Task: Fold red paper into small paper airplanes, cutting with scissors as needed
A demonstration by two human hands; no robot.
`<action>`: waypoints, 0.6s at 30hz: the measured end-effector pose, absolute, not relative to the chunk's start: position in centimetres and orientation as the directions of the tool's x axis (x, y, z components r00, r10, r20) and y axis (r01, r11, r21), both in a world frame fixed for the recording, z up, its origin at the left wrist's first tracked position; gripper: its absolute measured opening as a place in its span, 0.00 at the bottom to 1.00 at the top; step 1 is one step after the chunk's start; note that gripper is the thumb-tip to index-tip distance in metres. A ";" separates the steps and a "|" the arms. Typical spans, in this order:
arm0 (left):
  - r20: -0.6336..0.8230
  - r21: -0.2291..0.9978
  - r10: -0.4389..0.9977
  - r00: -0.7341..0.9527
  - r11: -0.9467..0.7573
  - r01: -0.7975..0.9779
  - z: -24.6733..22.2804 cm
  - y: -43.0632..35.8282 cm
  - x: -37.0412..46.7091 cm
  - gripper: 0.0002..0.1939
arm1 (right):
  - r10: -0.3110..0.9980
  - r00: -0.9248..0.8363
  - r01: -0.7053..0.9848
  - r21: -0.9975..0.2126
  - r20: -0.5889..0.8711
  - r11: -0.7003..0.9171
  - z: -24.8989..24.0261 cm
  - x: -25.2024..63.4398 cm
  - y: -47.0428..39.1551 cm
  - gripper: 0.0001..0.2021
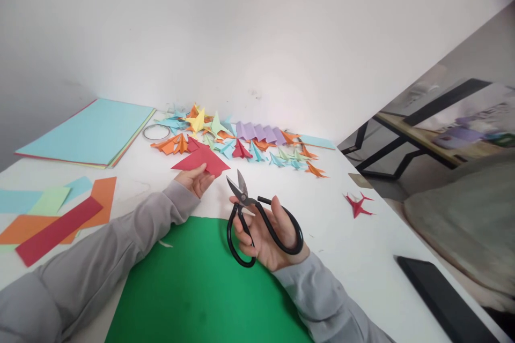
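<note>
My left hand (198,179) pinches a folded red paper (205,159) by its lower edge, thumb on top. My right hand (267,238) holds scissors (242,195) with black handles, the blades slightly apart and pointing up and away, just right of the red paper. Fingers pass through and around the handle loops. Below both hands a green sheet (205,284) lies on the white table (338,257). Folded paper figures in orange, yellow, blue, green and red, among them a yellow one (197,120), lie in a cluster behind the hands.
Large coloured sheets (88,131) are stacked at the back left, with paper strips (60,230) in front. A wire ring (156,132) and a pleated purple paper (259,133) lie near the wall. At the right are a red figure (357,206) and a black flat object (438,292).
</note>
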State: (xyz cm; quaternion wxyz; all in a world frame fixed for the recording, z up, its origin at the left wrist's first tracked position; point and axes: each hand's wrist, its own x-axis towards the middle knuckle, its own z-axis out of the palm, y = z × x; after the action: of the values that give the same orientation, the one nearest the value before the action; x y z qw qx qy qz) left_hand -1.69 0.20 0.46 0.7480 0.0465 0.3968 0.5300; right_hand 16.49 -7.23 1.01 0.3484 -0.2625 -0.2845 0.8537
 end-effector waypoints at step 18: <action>-0.523 0.548 0.843 0.126 0.446 -0.707 0.6 -0.1 -1.4 0.08 | 0.752 -0.622 -0.486 -0.645 -0.219 -0.590 1.1 16.0 -7.4 0.31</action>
State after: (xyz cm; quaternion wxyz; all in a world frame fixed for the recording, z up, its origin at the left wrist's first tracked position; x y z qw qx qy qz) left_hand -1.36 -0.06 0.62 0.7457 0.0829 0.4086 0.5197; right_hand 16.04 -7.40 1.07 0.3606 -0.2426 -0.2741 0.8579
